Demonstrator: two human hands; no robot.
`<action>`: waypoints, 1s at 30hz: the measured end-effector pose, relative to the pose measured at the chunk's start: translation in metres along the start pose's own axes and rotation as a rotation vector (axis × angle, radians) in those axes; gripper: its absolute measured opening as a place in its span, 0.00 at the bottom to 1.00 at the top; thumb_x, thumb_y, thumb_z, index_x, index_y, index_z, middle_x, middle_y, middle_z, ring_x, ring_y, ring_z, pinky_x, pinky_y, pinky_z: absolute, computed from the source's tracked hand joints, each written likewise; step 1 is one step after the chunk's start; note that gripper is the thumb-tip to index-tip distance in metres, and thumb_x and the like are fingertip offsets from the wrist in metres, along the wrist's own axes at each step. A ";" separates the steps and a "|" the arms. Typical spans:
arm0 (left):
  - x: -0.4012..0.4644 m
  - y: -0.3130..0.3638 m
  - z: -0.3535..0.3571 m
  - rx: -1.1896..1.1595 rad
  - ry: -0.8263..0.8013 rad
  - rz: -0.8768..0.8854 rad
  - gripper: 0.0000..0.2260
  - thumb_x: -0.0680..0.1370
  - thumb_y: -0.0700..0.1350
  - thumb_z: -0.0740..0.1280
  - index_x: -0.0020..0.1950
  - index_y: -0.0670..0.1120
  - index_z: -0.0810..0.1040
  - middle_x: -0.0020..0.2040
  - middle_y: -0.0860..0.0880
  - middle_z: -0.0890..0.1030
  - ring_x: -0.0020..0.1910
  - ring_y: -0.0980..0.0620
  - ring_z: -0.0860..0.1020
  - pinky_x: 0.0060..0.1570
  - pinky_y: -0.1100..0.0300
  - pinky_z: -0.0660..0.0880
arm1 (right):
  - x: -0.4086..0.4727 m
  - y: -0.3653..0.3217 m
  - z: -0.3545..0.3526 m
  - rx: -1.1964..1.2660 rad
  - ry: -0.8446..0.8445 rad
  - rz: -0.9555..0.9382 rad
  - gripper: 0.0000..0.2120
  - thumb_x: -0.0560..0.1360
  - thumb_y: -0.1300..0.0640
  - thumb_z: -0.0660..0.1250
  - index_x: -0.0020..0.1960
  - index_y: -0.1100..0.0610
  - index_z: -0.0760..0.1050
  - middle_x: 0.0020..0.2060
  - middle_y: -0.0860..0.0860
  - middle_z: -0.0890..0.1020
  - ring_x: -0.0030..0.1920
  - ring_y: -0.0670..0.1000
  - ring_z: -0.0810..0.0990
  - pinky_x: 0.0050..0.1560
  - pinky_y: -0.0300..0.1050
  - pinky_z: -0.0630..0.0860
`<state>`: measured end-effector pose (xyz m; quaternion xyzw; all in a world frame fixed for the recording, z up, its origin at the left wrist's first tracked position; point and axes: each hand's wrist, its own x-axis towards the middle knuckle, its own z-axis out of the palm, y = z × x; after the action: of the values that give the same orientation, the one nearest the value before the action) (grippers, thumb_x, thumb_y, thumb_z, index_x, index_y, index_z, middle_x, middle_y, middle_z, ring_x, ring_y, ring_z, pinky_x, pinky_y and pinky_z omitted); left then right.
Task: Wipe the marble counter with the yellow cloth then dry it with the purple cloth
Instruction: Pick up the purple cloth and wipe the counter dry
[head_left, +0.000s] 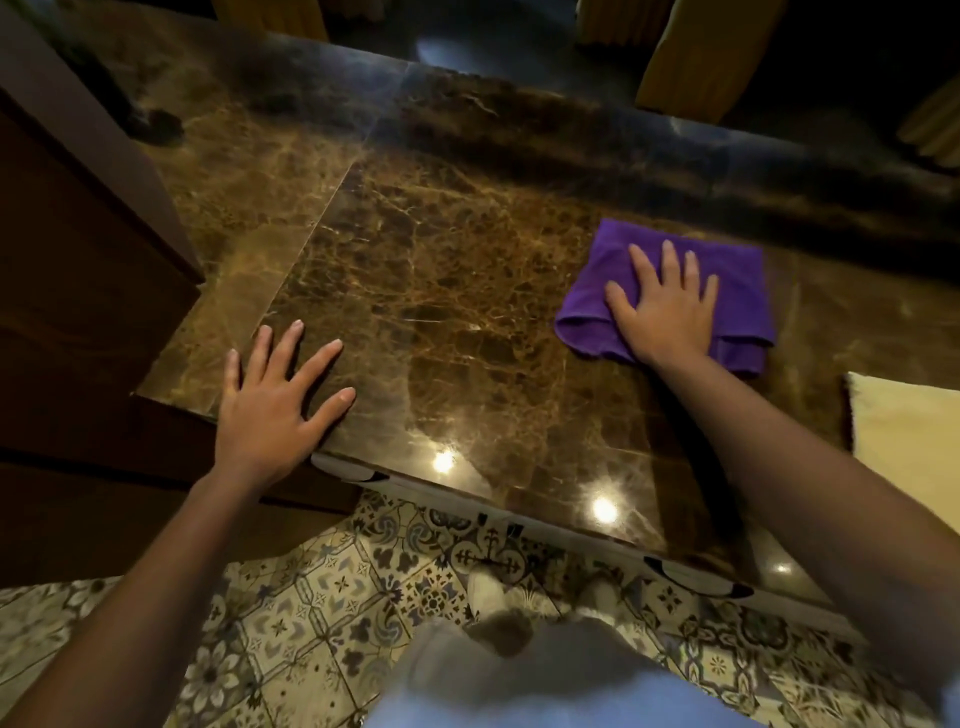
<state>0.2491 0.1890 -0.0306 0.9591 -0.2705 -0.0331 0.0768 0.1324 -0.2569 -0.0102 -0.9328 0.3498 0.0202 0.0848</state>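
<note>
The brown marble counter fills the middle of the view. A folded purple cloth lies flat on its right part. My right hand presses down on that cloth, fingers spread, palm flat. My left hand rests flat on the counter's near left corner, fingers apart, holding nothing. The yellow cloth lies on the counter at the right edge of the view, partly cut off and apart from both hands.
A dark wooden cabinet stands against the counter's left side. Patterned floor tiles run below the near edge. Yellow curtains hang beyond the far edge. Lamp reflections shine on the near marble.
</note>
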 end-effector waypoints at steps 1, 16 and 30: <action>0.000 0.001 0.000 -0.002 0.002 -0.001 0.32 0.79 0.73 0.47 0.81 0.63 0.60 0.85 0.48 0.56 0.85 0.44 0.48 0.80 0.37 0.46 | 0.012 -0.016 -0.001 0.007 -0.015 -0.024 0.34 0.80 0.31 0.47 0.83 0.44 0.53 0.84 0.55 0.53 0.83 0.61 0.49 0.80 0.66 0.45; 0.000 0.000 -0.003 -0.009 -0.004 0.005 0.32 0.79 0.72 0.48 0.81 0.63 0.59 0.85 0.49 0.55 0.85 0.44 0.49 0.80 0.38 0.45 | -0.187 -0.076 0.036 0.003 -0.060 -0.626 0.32 0.81 0.33 0.53 0.81 0.43 0.59 0.83 0.53 0.57 0.83 0.59 0.51 0.79 0.66 0.49; 0.000 0.000 0.001 0.012 0.037 -0.006 0.31 0.79 0.71 0.51 0.80 0.63 0.62 0.84 0.49 0.59 0.84 0.44 0.52 0.79 0.39 0.49 | -0.073 0.009 0.014 -0.027 0.056 -0.059 0.35 0.79 0.32 0.46 0.81 0.47 0.59 0.82 0.57 0.59 0.82 0.63 0.55 0.78 0.69 0.51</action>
<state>0.2488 0.1887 -0.0311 0.9607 -0.2665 -0.0138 0.0761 0.0722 -0.2135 -0.0180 -0.9440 0.3240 -0.0036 0.0632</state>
